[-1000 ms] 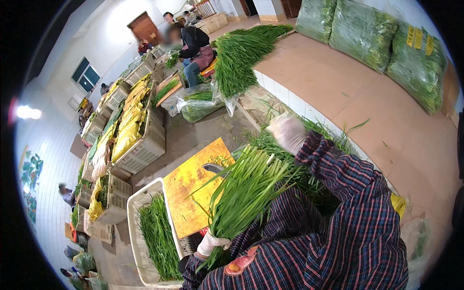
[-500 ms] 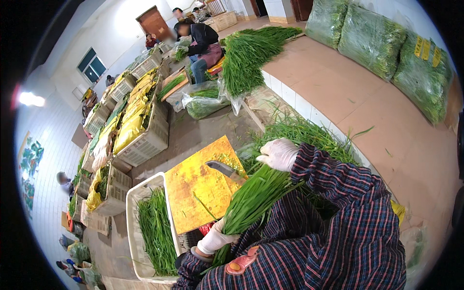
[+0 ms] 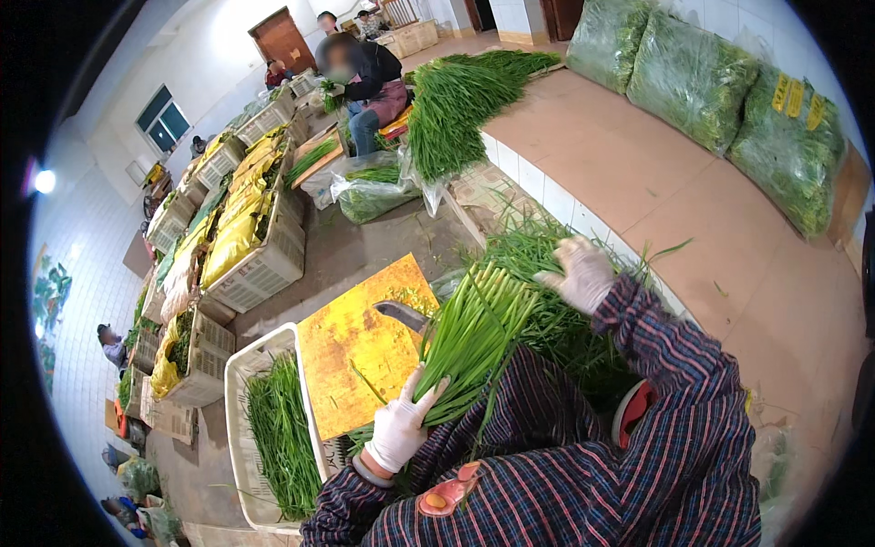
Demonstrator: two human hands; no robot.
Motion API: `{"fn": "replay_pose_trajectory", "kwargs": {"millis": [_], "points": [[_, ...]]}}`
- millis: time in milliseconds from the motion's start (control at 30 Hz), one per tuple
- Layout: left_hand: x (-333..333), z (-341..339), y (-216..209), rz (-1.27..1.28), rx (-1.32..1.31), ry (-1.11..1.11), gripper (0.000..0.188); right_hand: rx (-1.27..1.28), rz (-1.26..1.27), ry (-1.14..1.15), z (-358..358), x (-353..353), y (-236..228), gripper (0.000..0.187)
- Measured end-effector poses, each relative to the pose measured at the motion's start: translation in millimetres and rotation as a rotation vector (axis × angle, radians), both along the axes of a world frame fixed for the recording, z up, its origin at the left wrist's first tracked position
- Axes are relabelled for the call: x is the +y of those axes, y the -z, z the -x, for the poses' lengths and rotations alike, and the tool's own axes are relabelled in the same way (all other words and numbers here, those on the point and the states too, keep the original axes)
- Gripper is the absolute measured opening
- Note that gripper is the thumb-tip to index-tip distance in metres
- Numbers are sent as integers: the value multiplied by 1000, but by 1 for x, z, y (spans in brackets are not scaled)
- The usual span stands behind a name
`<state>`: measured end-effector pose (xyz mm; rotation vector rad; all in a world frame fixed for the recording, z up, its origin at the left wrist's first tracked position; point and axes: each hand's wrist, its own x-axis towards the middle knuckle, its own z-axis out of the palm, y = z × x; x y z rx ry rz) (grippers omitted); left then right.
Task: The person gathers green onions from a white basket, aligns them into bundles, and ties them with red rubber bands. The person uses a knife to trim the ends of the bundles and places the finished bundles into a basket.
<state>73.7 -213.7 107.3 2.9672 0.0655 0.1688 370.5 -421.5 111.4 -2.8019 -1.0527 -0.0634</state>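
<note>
My left hand point(image 3: 398, 424), in a white glove, is closed round the lower part of a bunch of green garlic chives point(image 3: 478, 342). The bunch lies tilted over my lap, its pale cut ends pointing away from me. My right hand point(image 3: 583, 276), also gloved, is off the bunch, fingers apart, above a loose heap of chives point(image 3: 570, 333). A yellow cutting board point(image 3: 342, 365) lies left of the bunch, strewn with trimmings. On it rests a knife point(image 3: 399, 314), its handle hidden behind the chives.
A white crate point(image 3: 235, 438) with chives stands left of the board. Farther left are stacked crates point(image 3: 264, 269) with yellow bags. A tiled ledge point(image 3: 629, 173) runs along the right, bearing large bagged bundles point(image 3: 688, 77). A co-worker point(image 3: 365, 82) sits ahead beside a tall chive pile point(image 3: 451, 118).
My right hand has let go of the bunch and moved right, its fingers spreading. The bunch's cut ends have fanned out and swung upward. My left hand has risen slightly.
</note>
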Motion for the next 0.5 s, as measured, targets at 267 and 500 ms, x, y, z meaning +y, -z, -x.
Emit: {"fn": "replay_pose_trajectory", "kwargs": {"millis": [267,500], "points": [[-3,-6,5,-210,0,44,72,-190,-345,-221,57,43,61,46],[-8,-8,9,-245,73,113,69,-270,7,67,-40,-16,146,15]]}}
